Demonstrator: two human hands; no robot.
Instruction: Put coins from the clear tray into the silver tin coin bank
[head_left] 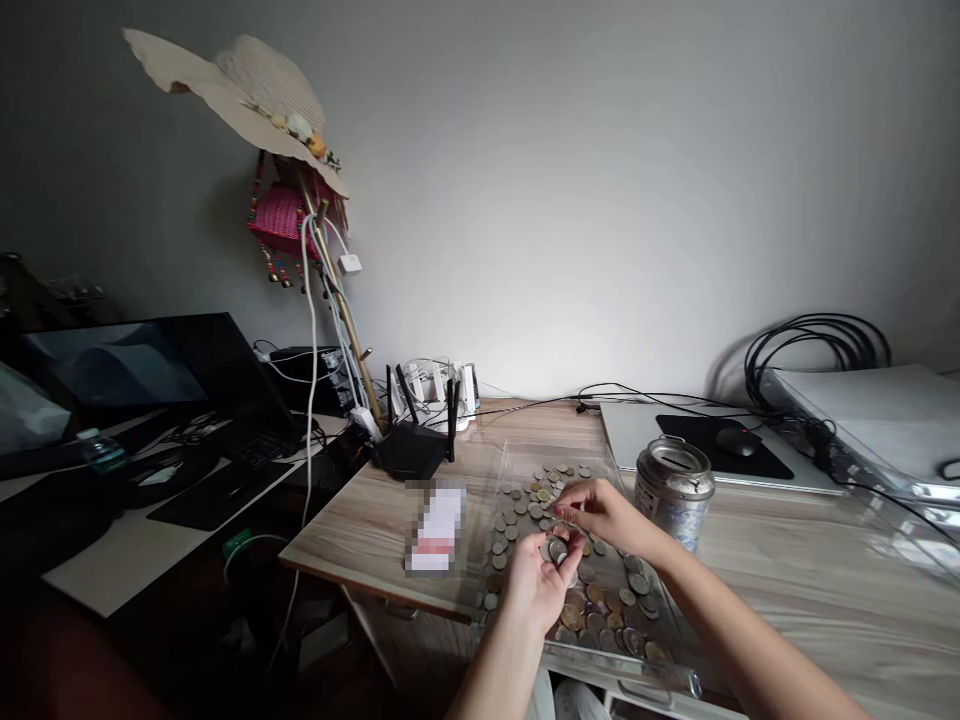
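My left hand [537,582] is turned palm up and cupped around several coins [557,550]. Just above it, my right hand [594,515] has its thumb and fingers pinched together, with what looks like a coin's thin edge at the tips. Both hands are over a shallow clear plastic tray [517,455]. Silver, copper and gold-coloured coins [589,620] lie spread across the tray, some overlapping near its front edge. My hands and forearms hide part of the tray. To its right stands a metal can [675,488] with a slot in its lid, partly behind my right wrist.
A blurred-out paper-like item [436,530] lies left of the tray. Behind it stands a black router [412,448]. A mouse [738,440] rests on a black pad [705,446] at the right. Cables run along the wall; a laptop [225,390] is far left.
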